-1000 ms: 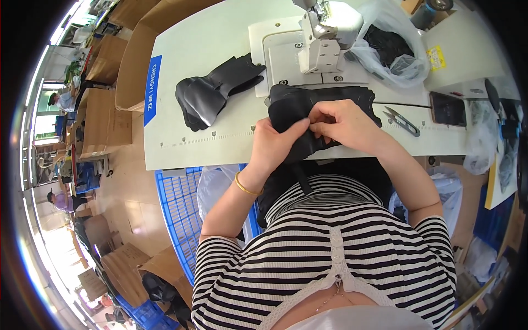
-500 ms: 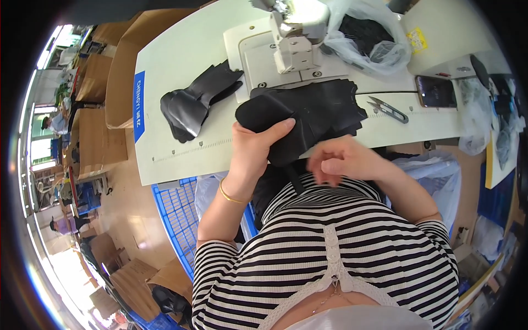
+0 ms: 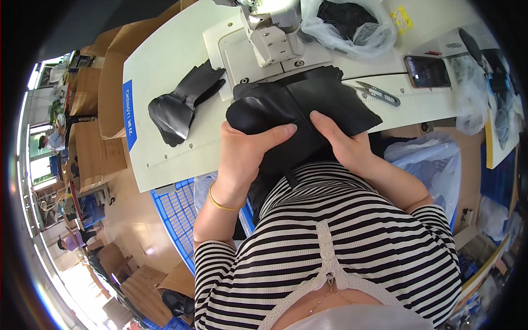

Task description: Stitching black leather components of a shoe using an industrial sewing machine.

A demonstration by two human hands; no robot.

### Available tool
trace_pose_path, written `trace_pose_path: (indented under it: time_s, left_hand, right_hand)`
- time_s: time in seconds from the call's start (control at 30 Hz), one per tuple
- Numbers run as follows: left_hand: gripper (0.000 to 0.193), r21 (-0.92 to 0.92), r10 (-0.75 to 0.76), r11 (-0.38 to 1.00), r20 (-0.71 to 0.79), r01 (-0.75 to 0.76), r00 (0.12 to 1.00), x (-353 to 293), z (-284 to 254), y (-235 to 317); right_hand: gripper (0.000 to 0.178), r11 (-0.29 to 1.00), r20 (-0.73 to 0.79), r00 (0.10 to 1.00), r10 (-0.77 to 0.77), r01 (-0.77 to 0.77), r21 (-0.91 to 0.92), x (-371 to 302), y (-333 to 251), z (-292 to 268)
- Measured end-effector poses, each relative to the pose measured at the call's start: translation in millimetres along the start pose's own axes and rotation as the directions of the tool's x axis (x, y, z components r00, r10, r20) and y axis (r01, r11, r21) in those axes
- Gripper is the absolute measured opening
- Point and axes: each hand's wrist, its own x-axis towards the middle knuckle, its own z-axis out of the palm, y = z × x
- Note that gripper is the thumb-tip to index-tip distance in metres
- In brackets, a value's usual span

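Observation:
Both my hands grip a stack of black leather-like cut pieces (image 3: 275, 110) at the front edge of the sewing table. My left hand (image 3: 246, 144) is closed on its left part, thumb on top and fingers hidden beneath. My right hand (image 3: 345, 142) pinches the right part, its thumb lying along a seam or fold on the top piece. A second bundle of black pieces (image 3: 184, 102) lies on the table to the left. Just beyond the stack stands the sewing machine head (image 3: 273, 38).
Thread snips (image 3: 378, 93) and a phone (image 3: 427, 72) lie to the right. A clear plastic bag with black scraps (image 3: 352, 25) sits behind them. Below the table's left edge is a blue crate (image 3: 175, 206). Cardboard boxes (image 3: 99, 148) stand farther left, with other people beyond.
My right hand, apart from the stack before, has moved up and taken hold of its right part. The top piece's right end now spreads toward me. The whole view has shifted slightly.

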Motion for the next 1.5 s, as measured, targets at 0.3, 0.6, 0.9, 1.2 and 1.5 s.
trace_pose_path:
  time_s: [0.3, 0.6, 0.9, 1.2, 1.5]
  left_hand:
    - [0.028, -0.009, 0.006, 1.0, -0.061, -0.006, 0.998, 0.0, 6.1, 2.0]
    - [0.027, -0.03, 0.04, 0.999, 0.013, -0.039, 0.999, 1.3, 8.5, -3.1]
    - [0.027, 0.005, 0.063, 0.998, -0.001, -0.063, 0.998, 1.2, 11.1, -8.5]
    - [0.027, -0.277, -0.058, 0.96, -0.059, 0.039, 0.997, 4.8, 9.2, -8.3]
    - [0.032, -0.035, 0.047, 0.998, 0.031, -0.046, 0.998, 7.3, 7.3, -13.3]
  right_hand:
    - [0.019, 0.949, 0.035, 0.961, -0.273, 0.275, -0.151, 3.1, -3.0, 2.9]
    - [0.02, 0.964, -0.014, 0.97, -0.243, 0.24, -0.116, -2.1, -1.3, 6.9]
    - [0.02, 0.957, -0.054, 0.963, -0.262, 0.252, -0.147, -7.6, 4.1, 6.2]
    - [0.019, 0.946, -0.086, 0.953, -0.291, 0.273, -0.177, -6.3, 4.8, 7.8]
    - [0.019, 0.899, -0.042, 0.94, -0.337, 0.309, -0.31, -4.5, 8.2, 3.6]
